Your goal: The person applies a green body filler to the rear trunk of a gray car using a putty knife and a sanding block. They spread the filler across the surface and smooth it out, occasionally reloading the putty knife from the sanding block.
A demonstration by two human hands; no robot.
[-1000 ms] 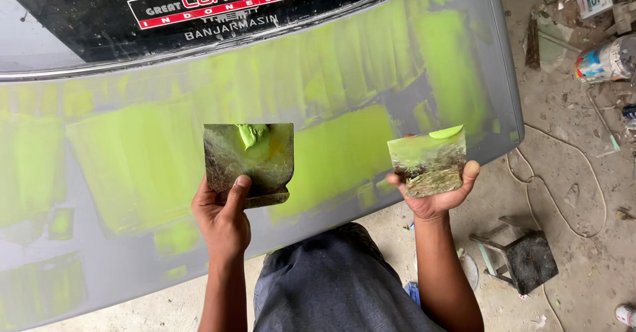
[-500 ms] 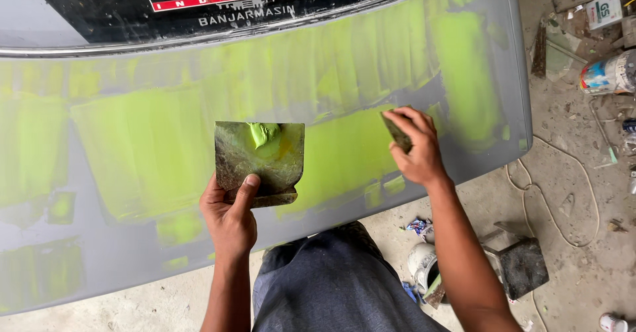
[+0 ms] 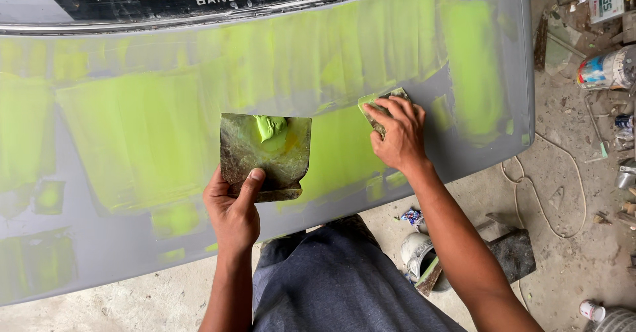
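A grey car panel (image 3: 119,252), covered with wide patches of light green filler, fills most of the view and ends at a free edge on the right, near the dusty floor (image 3: 570,193). The left hand (image 3: 233,209) grips a dirty metal plate (image 3: 265,156) from below, thumb on its face; a lump of green filler (image 3: 270,126) sits near its top edge. The right hand (image 3: 396,133), palm down, arm stretched forward, presses a small scraper (image 3: 381,99) flat on the panel, fingers closed over it. A paint can (image 3: 606,68) lies on the floor, well apart.

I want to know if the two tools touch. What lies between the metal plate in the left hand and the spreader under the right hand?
Only green-coated panel; plate and spreader stay apart, per head view.
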